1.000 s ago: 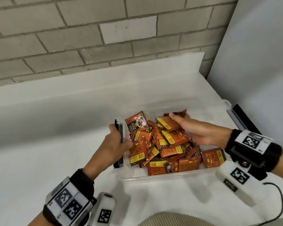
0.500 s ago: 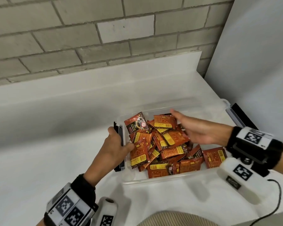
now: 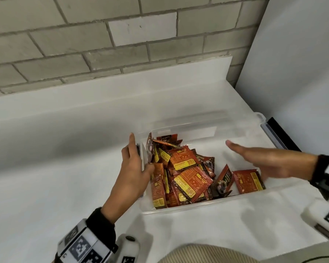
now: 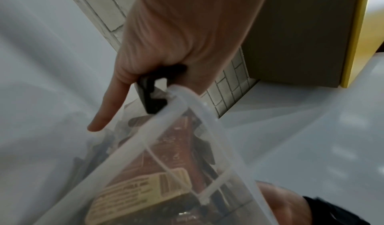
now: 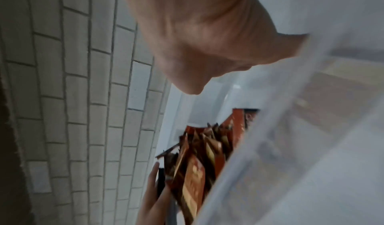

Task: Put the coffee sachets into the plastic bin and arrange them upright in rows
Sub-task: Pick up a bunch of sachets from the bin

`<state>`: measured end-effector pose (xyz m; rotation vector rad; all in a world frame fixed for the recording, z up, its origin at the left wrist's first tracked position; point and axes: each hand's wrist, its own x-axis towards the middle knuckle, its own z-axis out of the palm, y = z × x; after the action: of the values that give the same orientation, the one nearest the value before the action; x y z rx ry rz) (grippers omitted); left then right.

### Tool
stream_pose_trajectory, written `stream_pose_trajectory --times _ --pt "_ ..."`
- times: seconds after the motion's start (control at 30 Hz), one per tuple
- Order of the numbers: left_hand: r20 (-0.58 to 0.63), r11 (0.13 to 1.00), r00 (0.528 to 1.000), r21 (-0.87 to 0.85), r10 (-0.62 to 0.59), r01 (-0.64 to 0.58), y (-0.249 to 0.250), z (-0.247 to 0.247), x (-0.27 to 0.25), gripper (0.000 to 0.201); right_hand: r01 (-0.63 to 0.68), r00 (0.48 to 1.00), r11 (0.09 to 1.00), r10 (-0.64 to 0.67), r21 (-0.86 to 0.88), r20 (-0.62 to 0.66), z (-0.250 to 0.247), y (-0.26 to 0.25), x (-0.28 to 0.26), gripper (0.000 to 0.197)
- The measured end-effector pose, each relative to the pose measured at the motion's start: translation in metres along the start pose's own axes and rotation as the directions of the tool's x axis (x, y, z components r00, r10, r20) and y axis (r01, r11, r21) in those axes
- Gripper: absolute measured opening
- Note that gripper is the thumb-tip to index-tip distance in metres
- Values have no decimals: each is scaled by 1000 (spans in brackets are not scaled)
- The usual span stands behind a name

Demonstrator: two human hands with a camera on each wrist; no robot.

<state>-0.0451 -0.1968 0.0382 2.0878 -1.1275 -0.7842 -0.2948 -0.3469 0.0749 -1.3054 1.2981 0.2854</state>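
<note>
We see the sachets (image 3: 180,173) heaped toward the left end of the bin (image 3: 198,205) on the desk (image 3: 55,177), our left hand (image 3: 133,171) seemingly gripping the bin's left rim, our right hand (image 3: 270,162) flat, empty, above it.

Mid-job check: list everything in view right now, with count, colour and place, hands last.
coffee sachets: many, red and yellow, heaped loosely at the bin's left end, not in rows
plastic bin: one, clear, on the counter
black latch: one, bin's left end
counter: one, white
brick wall: grey, behind
left hand: grips the bin's left end at the latch
right hand: fingers straight, holding nothing, over the bin's right part
</note>
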Motion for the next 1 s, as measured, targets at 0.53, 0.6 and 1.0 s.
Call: stream_pose_trajectory --times 0.53,0.6,1.0 --pt "-19 1000 1000 -21 14 -14 -4 2 3 84 29 999 999 -31 45 37 13 -21 -6 98" --pt "-19 1000 1000 -28 5 -5 -4 2 3 84 11 1000 1000 -12 6 18 8 -15 -2 101" --pt "-22 1000 1000 -19 6 -6 0 1 1 81 14 958 992 -49 124 283 65 -24 17 59"
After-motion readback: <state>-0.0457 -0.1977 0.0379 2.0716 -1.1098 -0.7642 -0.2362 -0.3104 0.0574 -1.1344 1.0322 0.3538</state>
